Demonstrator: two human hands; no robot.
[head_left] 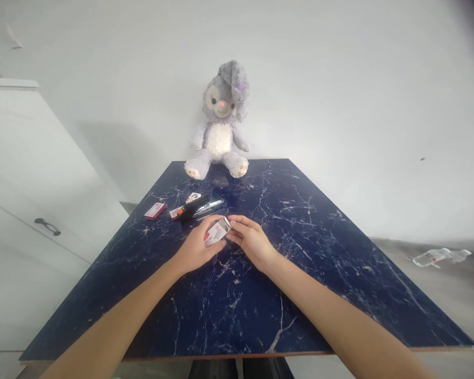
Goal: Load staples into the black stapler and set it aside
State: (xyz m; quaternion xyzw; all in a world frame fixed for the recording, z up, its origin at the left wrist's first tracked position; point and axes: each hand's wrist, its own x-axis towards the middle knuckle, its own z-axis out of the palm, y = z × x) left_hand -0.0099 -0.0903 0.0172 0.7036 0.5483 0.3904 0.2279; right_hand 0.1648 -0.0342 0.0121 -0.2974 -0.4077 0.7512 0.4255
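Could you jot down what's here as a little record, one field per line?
Left hand: holds a small white-and-red box
Right hand: fingers at the box's end, which looks open
Beyond the hands: black item with an orange part; at its left, another red-and-white box
Far end: seated grey plush rabbit
Surface: dark blue marbled table
Left side: white cabinet
Floor, right: clear plastic
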